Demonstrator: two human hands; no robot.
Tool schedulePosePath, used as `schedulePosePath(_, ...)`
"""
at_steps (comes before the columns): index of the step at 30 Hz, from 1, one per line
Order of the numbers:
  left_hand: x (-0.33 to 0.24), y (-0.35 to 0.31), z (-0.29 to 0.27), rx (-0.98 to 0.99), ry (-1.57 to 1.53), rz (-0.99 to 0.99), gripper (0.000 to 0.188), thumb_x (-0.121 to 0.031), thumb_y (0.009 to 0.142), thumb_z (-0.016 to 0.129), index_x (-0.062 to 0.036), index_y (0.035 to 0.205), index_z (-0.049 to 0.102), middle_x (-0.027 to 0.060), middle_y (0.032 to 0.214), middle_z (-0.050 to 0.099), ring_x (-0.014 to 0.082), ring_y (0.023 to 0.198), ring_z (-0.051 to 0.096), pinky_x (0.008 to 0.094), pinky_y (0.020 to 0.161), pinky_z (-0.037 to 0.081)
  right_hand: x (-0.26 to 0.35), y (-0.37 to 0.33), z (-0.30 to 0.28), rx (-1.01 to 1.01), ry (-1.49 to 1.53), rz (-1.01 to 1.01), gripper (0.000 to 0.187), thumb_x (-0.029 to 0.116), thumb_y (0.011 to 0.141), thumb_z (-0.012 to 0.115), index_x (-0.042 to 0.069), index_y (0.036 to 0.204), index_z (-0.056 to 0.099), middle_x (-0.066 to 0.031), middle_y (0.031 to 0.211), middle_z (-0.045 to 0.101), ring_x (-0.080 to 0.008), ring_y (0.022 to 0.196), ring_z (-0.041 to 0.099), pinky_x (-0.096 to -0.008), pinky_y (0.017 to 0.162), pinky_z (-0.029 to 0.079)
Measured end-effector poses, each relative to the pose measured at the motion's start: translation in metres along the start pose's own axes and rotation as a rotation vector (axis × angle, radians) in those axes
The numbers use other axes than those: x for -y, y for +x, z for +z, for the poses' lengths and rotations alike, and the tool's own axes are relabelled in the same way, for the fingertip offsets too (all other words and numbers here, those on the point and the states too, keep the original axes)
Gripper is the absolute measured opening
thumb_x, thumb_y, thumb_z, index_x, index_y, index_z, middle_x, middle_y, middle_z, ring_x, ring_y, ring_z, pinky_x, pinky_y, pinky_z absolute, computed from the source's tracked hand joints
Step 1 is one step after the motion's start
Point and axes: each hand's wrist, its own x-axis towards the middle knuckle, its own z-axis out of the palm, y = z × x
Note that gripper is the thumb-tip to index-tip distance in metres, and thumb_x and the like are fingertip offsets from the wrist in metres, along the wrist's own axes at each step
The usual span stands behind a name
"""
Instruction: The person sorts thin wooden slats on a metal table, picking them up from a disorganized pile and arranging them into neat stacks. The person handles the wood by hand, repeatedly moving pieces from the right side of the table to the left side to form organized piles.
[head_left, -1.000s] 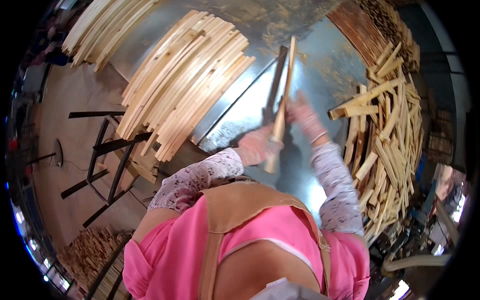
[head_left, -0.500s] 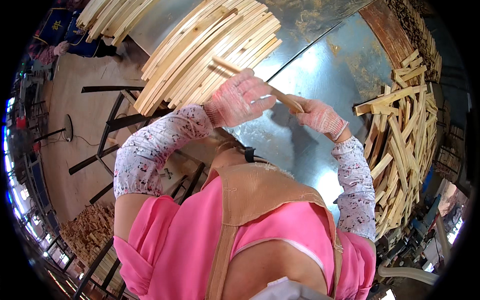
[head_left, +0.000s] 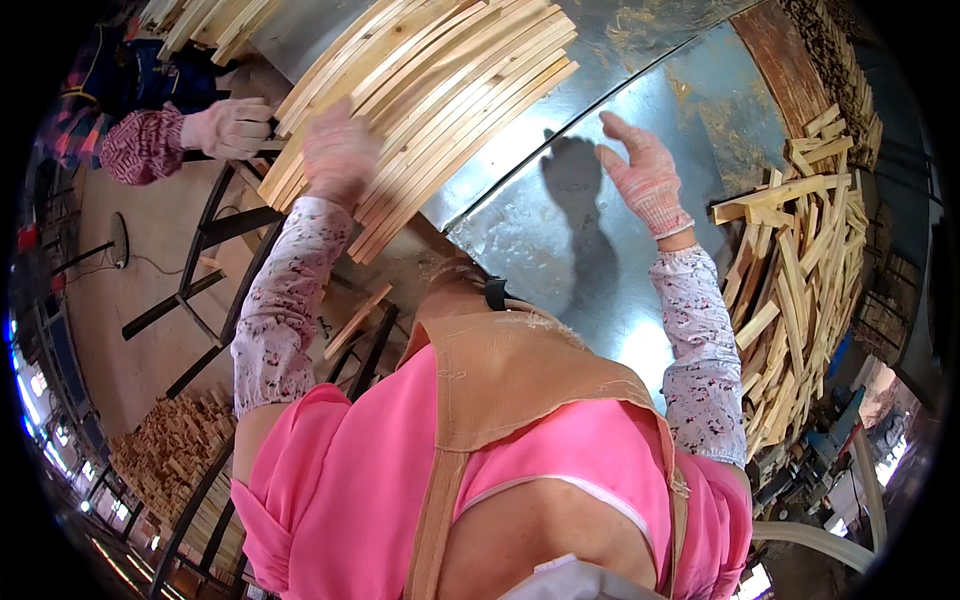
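My left hand (head_left: 340, 155), in a pale pink work glove, is over the left part of a row of wooden strips (head_left: 470, 95). Motion smears its fingers, so whether it grips a strip cannot be made out. The strips lie side by side on a shiny metal table (head_left: 520, 190). My right hand (head_left: 642, 172), gloved alike, is raised above the metal to the right of the row. Its thumb and fingers are apart, nothing is in it, and its shadow falls on the tabletop. A short wooden stick (head_left: 357, 320) shows beyond the table edge, beside my left forearm.
A co-worker's gloved hand (head_left: 228, 128) is close to the row's left end. Loose wood offcuts (head_left: 800, 290) are heaped at the right. Dark metal frame bars (head_left: 235, 225) stand at the left, with stacked wood pieces (head_left: 175, 445) at the lower left.
The stick that both my hands held has left them. My left hand has moved left over the strips, while my right has risen and opened. The co-worker's hand has come nearer the row.
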Motion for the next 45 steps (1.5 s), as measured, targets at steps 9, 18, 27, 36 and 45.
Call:
schedulePosePath(9,0.001,-0.011,0.059,0.061,-0.246,0.023,0.072,-0.037,0.092,0.076,-0.0175,0.158,0.052,0.0153,0.156,0.053,0.0356,0.142,0.052,0.0520,0.115,0.044,0.017,0.069,0.056,0.153,0.142,0.312,0.067,0.048,0.097,0.067,0.019,0.156,0.056,-0.0154,0.137,0.073,-0.0348,0.127,0.068,-0.0422,0.108,0.053)
schedulePosePath(18,-0.083,-0.029,0.061,-0.062,-0.250,0.322,0.069,-0.045,0.089,0.075,-0.0068,0.144,0.057,0.0122,0.153,0.051,0.0319,0.145,0.043,0.0482,0.123,0.032,-0.015,0.167,0.066,0.104,-0.008,0.305,0.062,0.054,0.091,0.068,0.011,0.136,0.073,-0.0181,0.130,0.075,-0.0365,0.123,0.068,-0.0441,0.106,0.053)
schedulePosePath(27,-0.093,-0.023,0.059,-0.082,-0.414,0.222,0.046,-0.036,0.094,0.072,-0.0092,0.131,0.067,0.0118,0.130,0.068,0.0343,0.119,0.064,0.0493,0.104,0.052,0.065,0.093,0.080,-0.083,0.844,0.345,0.086,0.033,0.090,0.079,-0.002,0.159,0.041,-0.0268,0.140,0.066,-0.0339,0.127,0.066,-0.0392,0.110,0.051)
schedulePosePath(36,-0.155,0.013,-0.054,-0.267,-0.616,0.689,0.026,-0.025,0.095,0.066,-0.0109,0.116,0.072,0.0062,0.113,0.069,0.0277,0.101,0.071,0.0449,0.086,0.058,0.056,0.066,0.046,-0.099,1.799,0.440,0.056,0.044,0.113,0.046,-0.003,0.142,0.055,-0.0216,0.128,0.071,-0.0306,0.095,0.074,-0.0441,0.091,0.062)
schedulePosePath(45,-0.193,0.021,-0.032,0.377,-1.033,0.412,0.055,-0.037,0.099,0.070,-0.0053,0.142,0.059,0.0183,0.122,0.070,0.0312,0.106,0.071,0.0388,0.096,0.055,0.026,0.081,0.023,-0.247,2.052,0.398,0.052,0.051,0.115,0.044,0.005,0.137,0.055,-0.0207,0.116,0.071,-0.0279,0.080,0.071,-0.0418,0.075,0.062)
